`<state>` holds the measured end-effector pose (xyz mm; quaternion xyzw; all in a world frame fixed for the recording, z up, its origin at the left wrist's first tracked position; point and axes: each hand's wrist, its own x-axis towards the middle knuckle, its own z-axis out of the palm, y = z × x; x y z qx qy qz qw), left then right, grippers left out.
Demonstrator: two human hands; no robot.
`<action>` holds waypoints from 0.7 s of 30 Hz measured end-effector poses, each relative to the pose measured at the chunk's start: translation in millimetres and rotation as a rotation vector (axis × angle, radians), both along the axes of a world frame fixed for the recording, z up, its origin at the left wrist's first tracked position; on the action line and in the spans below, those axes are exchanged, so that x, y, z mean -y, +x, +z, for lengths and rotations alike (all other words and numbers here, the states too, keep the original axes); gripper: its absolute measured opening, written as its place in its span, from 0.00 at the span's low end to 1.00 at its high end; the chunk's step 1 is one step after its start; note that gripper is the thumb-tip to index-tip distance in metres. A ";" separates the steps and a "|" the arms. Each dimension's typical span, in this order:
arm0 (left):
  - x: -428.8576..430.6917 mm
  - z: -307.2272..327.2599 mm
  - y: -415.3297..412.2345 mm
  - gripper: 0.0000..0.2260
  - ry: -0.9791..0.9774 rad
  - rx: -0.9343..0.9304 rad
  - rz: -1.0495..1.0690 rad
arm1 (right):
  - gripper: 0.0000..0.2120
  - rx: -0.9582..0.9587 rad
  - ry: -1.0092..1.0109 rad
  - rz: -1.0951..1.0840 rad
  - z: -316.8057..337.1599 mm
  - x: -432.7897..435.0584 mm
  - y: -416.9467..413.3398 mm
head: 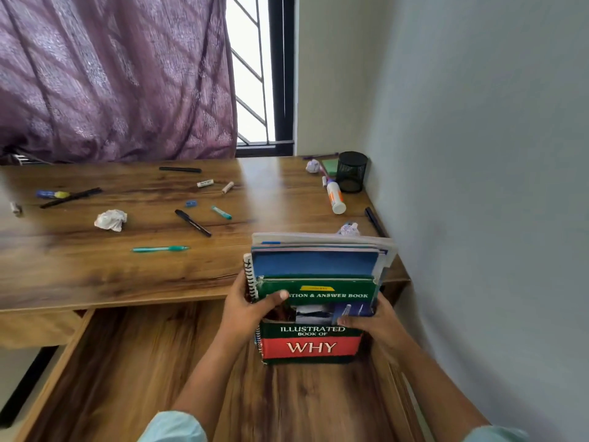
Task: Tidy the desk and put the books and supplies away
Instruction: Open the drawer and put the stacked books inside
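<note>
both hands hold a stack of books [318,282] upright over the open drawer [143,362], near its right side and just in front of the desk's front edge. the left hand [251,309] wraps the stack's left side, fingers curled behind it and the thumb pressed across the green cover by the spiral binding. the right hand [369,323] clasps the right side, fingers closed around the edge and the thumb on the front. the front book is green and red with "illustrated book of why" on it; behind it stand a blue book and some paler ones. whether the stack's bottom edge touches the drawer floor cannot be told.

on the desk [95,275], a teal pen [161,249] lies near the front edge, a black marker [192,223] further back, and a crumpled paper ball [110,220] to the left of the marker. a small blue sharpener [191,203] lies just behind the marker. in the back right corner stands a black mesh pen cup [352,172], with a white glue bottle [335,196] lying just beside it to the left. another paper ball [312,166] lies near the back edge. a purple curtain [111,78] hangs behind the desk.
</note>
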<state>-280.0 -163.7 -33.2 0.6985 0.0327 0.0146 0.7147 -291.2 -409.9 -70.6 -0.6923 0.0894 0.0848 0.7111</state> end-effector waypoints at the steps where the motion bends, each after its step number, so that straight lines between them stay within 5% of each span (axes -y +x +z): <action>1: 2.5 5.9 1.5 0.20 -0.016 0.026 0.012 | 0.31 0.022 0.020 0.012 4.6 2.8 0.7; 9: 16.0 -1.5 -9.5 0.31 -0.001 0.031 0.037 | 0.41 0.043 -0.066 0.041 -0.5 -3.9 -4.1; 14: 10.4 -13.6 -14.0 0.37 0.100 -0.006 0.062 | 0.33 0.067 -0.117 0.032 -12.7 -5.8 -13.2; 21: 0.0 -58.6 -33.0 0.26 0.256 -0.112 -0.011 | 0.28 0.086 -0.212 0.063 -18.1 -8.1 -19.2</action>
